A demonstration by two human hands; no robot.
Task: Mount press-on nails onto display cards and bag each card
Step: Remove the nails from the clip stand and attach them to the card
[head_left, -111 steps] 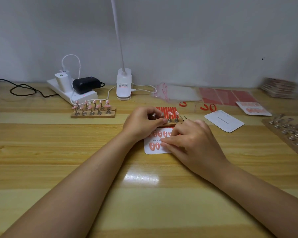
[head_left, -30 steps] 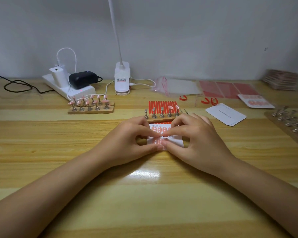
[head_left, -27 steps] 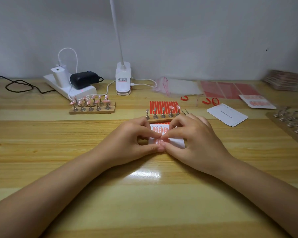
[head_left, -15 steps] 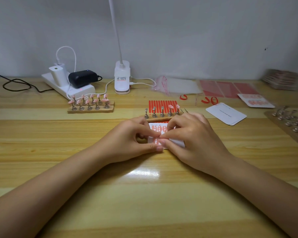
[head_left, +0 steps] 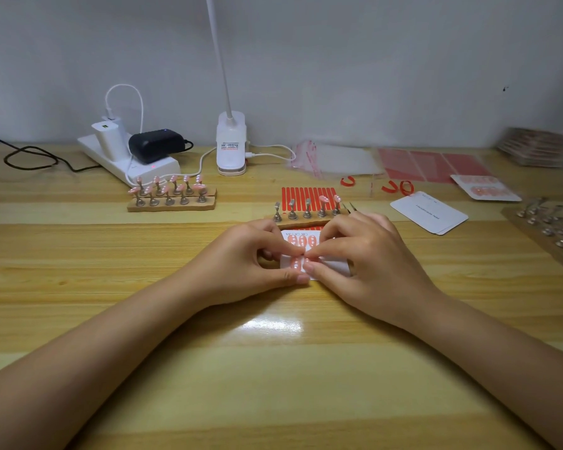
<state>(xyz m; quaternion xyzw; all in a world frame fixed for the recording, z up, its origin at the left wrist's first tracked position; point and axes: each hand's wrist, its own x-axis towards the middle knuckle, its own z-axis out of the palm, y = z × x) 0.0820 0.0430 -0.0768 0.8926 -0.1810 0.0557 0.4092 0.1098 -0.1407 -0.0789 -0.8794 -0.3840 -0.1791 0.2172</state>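
Observation:
A white display card [head_left: 334, 265] lies on the wooden table [head_left: 273, 368] with several pink press-on nails [head_left: 301, 240] stuck along its top row. My left hand [head_left: 241, 264] pinches the card's left part between thumb and forefinger. My right hand [head_left: 371, 258] covers the card's right side, and its thumb and forefinger pinch a pink nail [head_left: 295, 264] in the lower row. The fingertips of both hands meet over the card. Just behind it stands a wooden nail stand [head_left: 306, 213] with two pink nails on its metal pegs.
A second stand full of pink nails [head_left: 171, 193] sits at the left. Behind the card lie a red strip sheet [head_left: 307, 194] and tweezers [head_left: 351, 206]. Blank cards [head_left: 428, 213], a filled card [head_left: 485, 189], clear bags [head_left: 335, 159] and a peg board [head_left: 550, 230] are at the right. Power strip [head_left: 127, 164] and lamp base [head_left: 230, 144] at the back.
My left hand has come back from the stand's pegs to the card and now meets my right hand over it. Over the last second both hands have hardly moved.

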